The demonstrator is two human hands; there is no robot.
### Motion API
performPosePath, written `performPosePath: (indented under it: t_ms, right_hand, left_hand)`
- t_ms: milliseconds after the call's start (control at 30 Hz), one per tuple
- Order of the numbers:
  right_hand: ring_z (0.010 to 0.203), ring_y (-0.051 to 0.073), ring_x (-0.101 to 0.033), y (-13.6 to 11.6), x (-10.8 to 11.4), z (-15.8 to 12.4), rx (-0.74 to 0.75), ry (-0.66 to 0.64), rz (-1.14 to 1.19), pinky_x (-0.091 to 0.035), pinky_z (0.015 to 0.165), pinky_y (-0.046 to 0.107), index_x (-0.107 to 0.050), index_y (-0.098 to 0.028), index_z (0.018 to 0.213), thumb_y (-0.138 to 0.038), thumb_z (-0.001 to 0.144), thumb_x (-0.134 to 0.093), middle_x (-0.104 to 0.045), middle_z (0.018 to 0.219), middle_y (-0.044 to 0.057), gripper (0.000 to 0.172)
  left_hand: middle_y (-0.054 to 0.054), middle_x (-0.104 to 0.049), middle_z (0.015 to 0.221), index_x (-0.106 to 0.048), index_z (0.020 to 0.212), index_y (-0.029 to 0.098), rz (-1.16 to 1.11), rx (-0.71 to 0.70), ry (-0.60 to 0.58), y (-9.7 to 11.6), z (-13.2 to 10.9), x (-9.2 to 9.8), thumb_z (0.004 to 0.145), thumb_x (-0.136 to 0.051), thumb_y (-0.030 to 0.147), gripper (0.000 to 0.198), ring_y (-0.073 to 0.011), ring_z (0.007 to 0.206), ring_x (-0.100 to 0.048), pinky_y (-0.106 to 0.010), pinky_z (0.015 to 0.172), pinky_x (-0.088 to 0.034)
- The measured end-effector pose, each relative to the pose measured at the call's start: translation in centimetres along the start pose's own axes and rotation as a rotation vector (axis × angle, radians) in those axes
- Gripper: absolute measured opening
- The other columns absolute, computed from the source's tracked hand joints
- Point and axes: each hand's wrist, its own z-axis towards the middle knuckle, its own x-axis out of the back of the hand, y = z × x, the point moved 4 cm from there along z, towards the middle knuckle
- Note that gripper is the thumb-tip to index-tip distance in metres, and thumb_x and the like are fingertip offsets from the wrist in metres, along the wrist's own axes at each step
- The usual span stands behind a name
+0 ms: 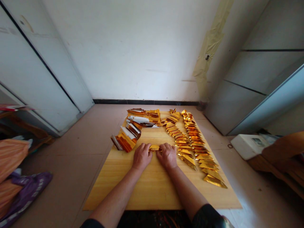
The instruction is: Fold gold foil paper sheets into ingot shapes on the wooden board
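Observation:
Between my hands, low over the middle of the wooden board (147, 190), is a folded gold foil paper piece (155, 148). My left hand (142, 155) grips its left end and my right hand (168, 155) grips its right end, both with fingers closed. The fingers hide the ends of the piece. Just right of my right hand, a row of folded gold paper pieces (177, 131) runs away from me, and a second, longer row (198, 145) lies beside it. To the far left, stacks of gold and white paper sheets (127, 137) lie bent and fanned.
A white wall (142, 47) stands behind the board, with grey cabinets (35, 63) on the left. At the right are a white box (248, 146) and a wooden seat (285, 152). Orange and purple bags (28, 193) lie on the left of the tiled floor.

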Motion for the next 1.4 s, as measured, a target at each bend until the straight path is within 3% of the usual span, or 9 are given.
performPosePath:
  t_ms: [167, 367, 633, 1100, 1400]
  right_hand:
    - [0.080, 0.016, -0.053, -0.1, 0.0, 0.0, 0.011, -0.008, -0.029, -0.023, 0.073, 0.029, -0.060, -0.020, 0.085, -0.029, 0.084, -0.056, -0.061, 0.083, 0.002, 0.010]
    - [0.078, 0.016, -0.052, 0.0, -0.3, 0.2, 0.002, -0.035, -0.077, -0.022, 0.072, 0.029, -0.060, -0.020, 0.079, -0.026, 0.088, -0.052, -0.061, 0.080, 0.002, 0.013]
    - [0.079, 0.017, -0.052, 0.1, -0.7, 0.4, -0.029, -0.070, -0.097, -0.023, 0.072, 0.030, -0.061, -0.020, 0.080, -0.018, 0.088, -0.052, -0.062, 0.080, 0.003, 0.012]
    - [0.080, 0.018, -0.051, 0.0, -0.6, 0.4, -0.028, -0.129, -0.149, -0.023, 0.073, 0.032, -0.059, -0.020, 0.083, -0.018, 0.091, -0.050, -0.062, 0.083, 0.003, 0.012]
    - [0.082, 0.018, -0.049, -0.3, 0.7, 0.3, 0.032, -0.031, -0.138, -0.023, 0.075, 0.033, -0.060, -0.021, 0.081, -0.022, 0.090, -0.052, -0.061, 0.083, 0.002, 0.012]
  left_hand:
    - [-0.006, -0.060, 0.095, -0.059, 0.109, 0.020, 0.003, 0.005, -0.014, 0.1, 0.1, 0.0, 0.079, -0.056, 0.018, 0.031, -0.0199, 0.090, -0.057, -0.030, 0.081, -0.044]
    - [-0.006, -0.060, 0.088, -0.065, 0.094, 0.020, 0.080, 0.032, -0.046, 0.2, 0.3, -0.2, 0.083, -0.052, 0.022, 0.017, -0.0186, 0.084, -0.058, -0.028, 0.075, -0.044]
    - [-0.006, -0.062, 0.085, -0.062, 0.085, 0.019, 0.147, 0.020, -0.020, 0.2, 0.4, -0.3, 0.086, -0.048, 0.021, 0.014, -0.0191, 0.080, -0.059, -0.028, 0.070, -0.042]
    - [-0.005, -0.064, 0.084, -0.059, 0.086, 0.019, 0.210, 0.082, -0.061, 0.6, 0.7, -0.6, 0.086, -0.046, 0.020, 0.013, -0.0192, 0.079, -0.060, -0.028, 0.064, -0.038]
    - [-0.004, -0.063, 0.083, -0.060, 0.081, 0.020, 0.130, 0.073, -0.046, 0.5, 0.2, -0.1, 0.086, -0.048, 0.025, 0.013, -0.0173, 0.078, -0.058, -0.028, 0.066, -0.036]
